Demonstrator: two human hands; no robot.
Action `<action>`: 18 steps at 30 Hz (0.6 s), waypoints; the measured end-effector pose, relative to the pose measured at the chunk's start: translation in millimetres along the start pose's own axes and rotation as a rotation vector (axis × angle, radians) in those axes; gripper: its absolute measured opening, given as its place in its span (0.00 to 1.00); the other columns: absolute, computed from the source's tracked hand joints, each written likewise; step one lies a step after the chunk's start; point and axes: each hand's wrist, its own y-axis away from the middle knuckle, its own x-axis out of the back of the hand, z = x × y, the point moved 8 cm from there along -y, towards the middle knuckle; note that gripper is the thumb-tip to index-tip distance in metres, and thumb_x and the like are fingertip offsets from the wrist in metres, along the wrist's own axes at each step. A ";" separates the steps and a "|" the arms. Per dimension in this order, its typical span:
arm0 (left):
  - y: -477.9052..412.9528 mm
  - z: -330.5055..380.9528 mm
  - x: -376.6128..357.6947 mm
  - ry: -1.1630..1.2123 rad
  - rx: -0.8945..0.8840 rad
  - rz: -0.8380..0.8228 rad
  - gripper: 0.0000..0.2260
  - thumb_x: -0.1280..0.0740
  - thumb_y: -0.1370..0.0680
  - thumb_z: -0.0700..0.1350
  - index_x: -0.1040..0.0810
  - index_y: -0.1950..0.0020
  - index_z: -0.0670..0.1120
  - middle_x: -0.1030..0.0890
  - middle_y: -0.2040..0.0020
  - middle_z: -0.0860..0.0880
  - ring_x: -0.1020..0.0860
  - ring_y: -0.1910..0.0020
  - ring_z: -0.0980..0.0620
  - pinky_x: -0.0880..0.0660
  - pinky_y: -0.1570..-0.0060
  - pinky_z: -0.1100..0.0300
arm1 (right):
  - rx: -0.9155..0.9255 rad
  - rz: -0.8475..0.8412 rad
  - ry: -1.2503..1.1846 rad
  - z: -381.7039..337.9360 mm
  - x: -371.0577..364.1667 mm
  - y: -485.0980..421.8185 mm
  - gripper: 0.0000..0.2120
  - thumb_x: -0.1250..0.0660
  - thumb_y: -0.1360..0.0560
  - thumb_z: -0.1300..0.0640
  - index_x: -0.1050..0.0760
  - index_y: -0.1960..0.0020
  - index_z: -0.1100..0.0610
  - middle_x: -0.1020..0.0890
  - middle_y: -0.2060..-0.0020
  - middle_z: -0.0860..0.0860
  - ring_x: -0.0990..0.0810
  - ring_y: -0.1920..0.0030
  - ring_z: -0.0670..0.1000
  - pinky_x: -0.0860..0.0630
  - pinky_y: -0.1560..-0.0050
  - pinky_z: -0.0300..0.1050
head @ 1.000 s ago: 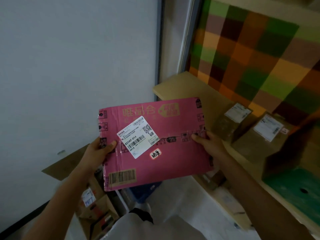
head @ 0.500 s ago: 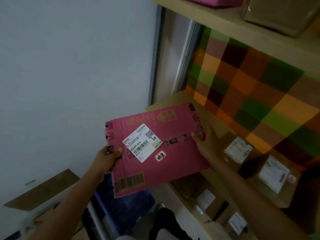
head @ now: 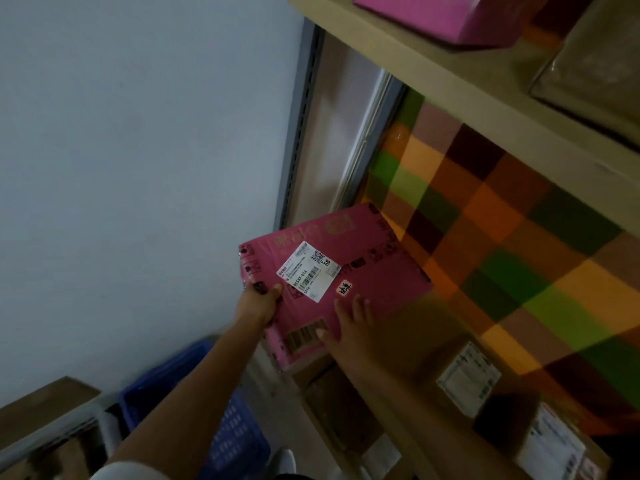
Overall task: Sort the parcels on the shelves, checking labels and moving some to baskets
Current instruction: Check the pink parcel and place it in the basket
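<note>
1. Head view: the pink parcel (head: 363, 282) is resting at the left end of the middle shelf (head: 426, 327).
2. The left grip (head: 258, 303) is pinching the parcel's left edge. The right grip (head: 349, 323), fingers straight, is pressing flat on top.
3. Judgement: pushing it squarely inward with the shipping label (head: 310, 270) facing up is looking best.

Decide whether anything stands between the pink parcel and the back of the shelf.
Nothing visible does. The pink parcel nearly touches the chequered back panel; the brown parcels sit apart to its right. The left hand grips its edge; the right hand presses on top.
</note>
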 end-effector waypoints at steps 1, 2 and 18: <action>-9.2 5.4 -8.8 0.007 -0.003 -0.022 0.16 0.34 0.19 0.48 0.25 0.33 0.44 0.19 0.42 0.40 0.19 0.47 0.37 0.22 0.45 0.38 | -0.008 -0.009 0.017 6.5 3.6 -13.3 0.37 0.50 0.19 0.34 0.58 0.18 0.49 0.60 0.20 0.58 0.65 0.21 0.60 0.58 0.23 0.59; -13.8 6.2 -11.3 0.023 -0.007 -0.043 0.16 0.34 0.19 0.48 0.26 0.32 0.44 0.20 0.40 0.40 0.20 0.45 0.37 0.22 0.44 0.38 | -0.012 -0.015 0.010 8.4 6.0 -17.9 0.36 0.51 0.19 0.34 0.59 0.18 0.50 0.61 0.20 0.58 0.66 0.21 0.60 0.59 0.23 0.59; -22.8 48.9 -85.5 0.112 -0.093 -0.309 0.26 0.40 0.20 0.31 0.42 0.25 0.47 0.25 0.44 0.54 0.24 0.49 0.51 0.21 0.65 0.62 | 0.026 -0.055 -0.042 50.5 51.4 -105.9 0.35 0.50 0.17 0.37 0.61 0.19 0.50 0.64 0.21 0.57 0.69 0.22 0.58 0.60 0.23 0.58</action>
